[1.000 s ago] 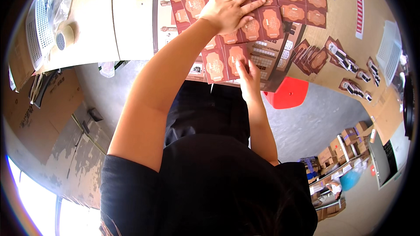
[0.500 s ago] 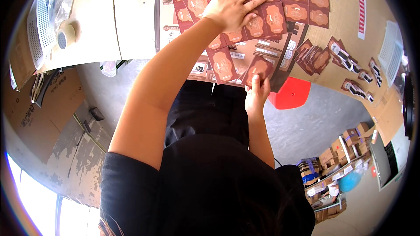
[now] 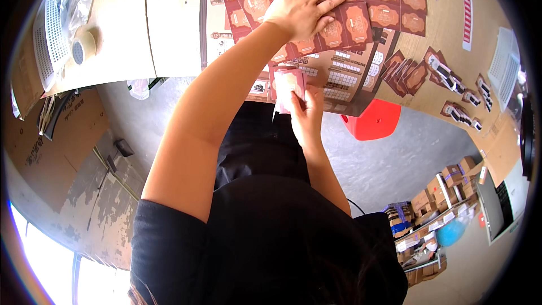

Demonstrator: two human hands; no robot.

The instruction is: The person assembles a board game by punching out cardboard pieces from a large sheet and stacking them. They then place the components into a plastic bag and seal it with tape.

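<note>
My left hand (image 3: 300, 10) lies flat with its fingers spread on a dark red sheet (image 3: 357, 22) of joined cards with orange label designs. Close to the table's near edge, my right hand (image 3: 307, 117) pinches a card (image 3: 289, 85) whose upper face looks pale pink in the light. It sits over the spot of another red card, mostly covered; whether more than one is held I cannot tell. Under the sheets spreads a large printed board (image 3: 344, 79) with rows of small pictures and white boxes.
Loose red cards (image 3: 403, 73) lie to the right, beside small black-and-white pieces (image 3: 446, 76). A white perforated basket (image 3: 502, 59) is at the far right. On the left are a tape roll (image 3: 84, 46) and another white basket (image 3: 52, 36). A red stool (image 3: 372, 120) stands below the table edge.
My right hand has moved left with the card, from the board's near edge to over the loose card there. My left hand has hardly moved on the sheet.
</note>
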